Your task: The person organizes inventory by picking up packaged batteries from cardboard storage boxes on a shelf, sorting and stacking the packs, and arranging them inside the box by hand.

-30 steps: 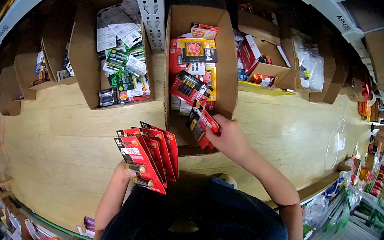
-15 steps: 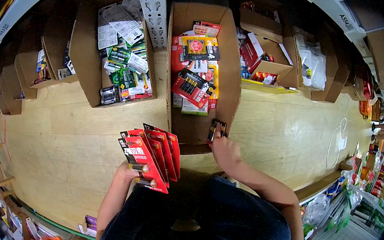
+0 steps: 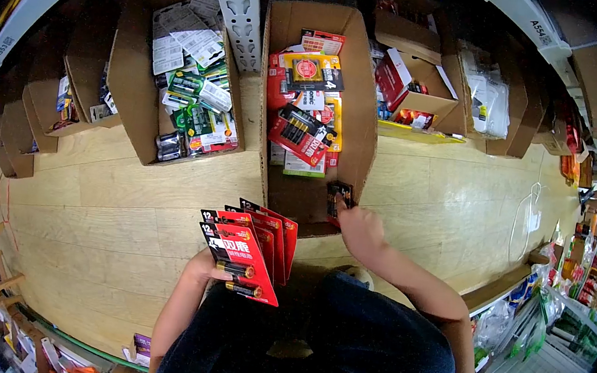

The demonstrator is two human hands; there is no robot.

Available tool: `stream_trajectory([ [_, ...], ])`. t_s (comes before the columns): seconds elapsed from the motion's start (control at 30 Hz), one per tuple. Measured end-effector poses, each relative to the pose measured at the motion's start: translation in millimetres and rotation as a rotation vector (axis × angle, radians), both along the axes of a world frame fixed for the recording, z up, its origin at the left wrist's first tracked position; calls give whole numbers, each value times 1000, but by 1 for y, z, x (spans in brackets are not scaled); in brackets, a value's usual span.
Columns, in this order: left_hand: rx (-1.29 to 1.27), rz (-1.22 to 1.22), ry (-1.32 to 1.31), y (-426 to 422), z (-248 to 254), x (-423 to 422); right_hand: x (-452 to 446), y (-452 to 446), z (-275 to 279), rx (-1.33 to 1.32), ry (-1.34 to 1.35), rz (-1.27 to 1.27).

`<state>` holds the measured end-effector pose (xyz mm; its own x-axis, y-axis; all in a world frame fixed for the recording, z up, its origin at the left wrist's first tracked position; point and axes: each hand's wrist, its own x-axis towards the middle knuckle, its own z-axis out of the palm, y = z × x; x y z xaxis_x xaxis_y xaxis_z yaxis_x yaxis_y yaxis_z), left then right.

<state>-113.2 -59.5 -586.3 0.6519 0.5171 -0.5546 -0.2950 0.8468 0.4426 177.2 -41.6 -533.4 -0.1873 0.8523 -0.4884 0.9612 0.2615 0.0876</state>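
Note:
My left hand is closed on a fanned bunch of red battery packs, several cards with cells under clear plastic, above my lap. Over the near right corner of the open cardboard box, my right hand has its fingers on a small dark battery pack; its thumb is partly hidden. Farther back in that box lie several mixed battery packs, among them a red and black pack and a yellow and black pack.
Left of a perforated white post stands a box of green and white battery packs. At right are a red and white carton and clear plastic packages. Pale wooden boards lie around the middle box.
The red packs in my left hand have shifted right and slightly down. My right hand has moved slightly right and down, still at the dark pack.

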Motion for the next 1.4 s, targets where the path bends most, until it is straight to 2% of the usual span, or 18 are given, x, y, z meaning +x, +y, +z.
stream_trajectory([
  [0.13,-18,-6,10,-1,-4,1,0,-1,2,3,57,-24],
  [0.17,-19,-9,15,-2,-6,0,1,-9,-7,104,65,19],
  [0.23,-20,-26,17,0,-12,1,6,-13,-16,76,64,19],
  [0.27,-29,-33,18,1,-15,1,3,-7,-16,-55,85,-23],
  [0.4,-44,-36,45,6,-20,-2,8,-8,-13,-18,278,-78],
  [0.43,-39,-47,43,9,-23,1,10,-6,-6,3,250,-106],
  [0.5,-47,-41,65,7,-26,-4,11,-5,7,-88,374,-183],
  [0.67,-59,-46,76,7,-28,-5,5,-12,-10,4,235,-146],
  [0.77,-56,-33,68,8,-31,-6,2,-18,-23,-23,203,-85],
  [0.97,-66,-6,40,13,-36,-4,8,-10,-9,-160,244,-21],
  [1.1,-89,13,21,0,-33,-11,13,-18,-53,-180,246,-253],
  [1.13,-98,20,25,-3,-31,-17,15,-14,-30,-190,261,-282],
  [1.3,-112,25,17,-12,-27,-22,15,-24,-30,-170,271,-237],
  [1.4,-100,14,17,-13,-24,-24,11,-27,-23,-32,287,-165],
])
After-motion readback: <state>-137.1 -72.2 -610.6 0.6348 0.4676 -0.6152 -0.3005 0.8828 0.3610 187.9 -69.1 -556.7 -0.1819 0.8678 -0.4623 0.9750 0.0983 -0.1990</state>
